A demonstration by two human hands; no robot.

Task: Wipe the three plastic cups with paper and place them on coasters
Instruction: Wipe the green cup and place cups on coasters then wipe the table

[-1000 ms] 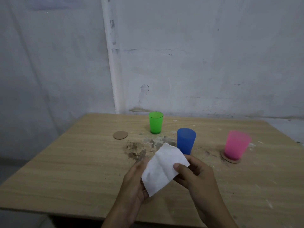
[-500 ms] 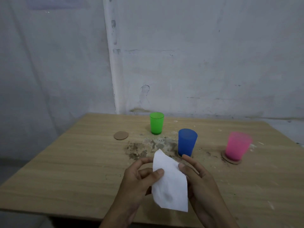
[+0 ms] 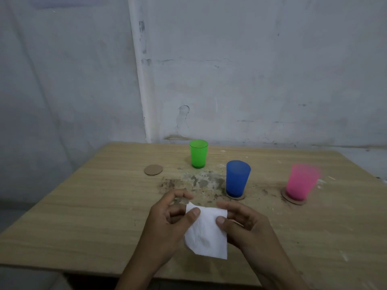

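both hands, the left hand (image 3: 167, 222) and right hand (image 3: 247, 227), pinch the soft white paper sheet (image 3: 206, 233) by its top corners. the light green plastic cup (image 3: 198, 153) stands bare on the wooden table (image 3: 83, 206); best held round its sides, i think.

A wooden desk (image 3: 83, 206) stands in a corner of white walls (image 3: 272, 70). A dark stained patch (image 3: 199, 182) mars the desk's middle, with pale flecks (image 3: 343, 257) towards 4 o'clock.
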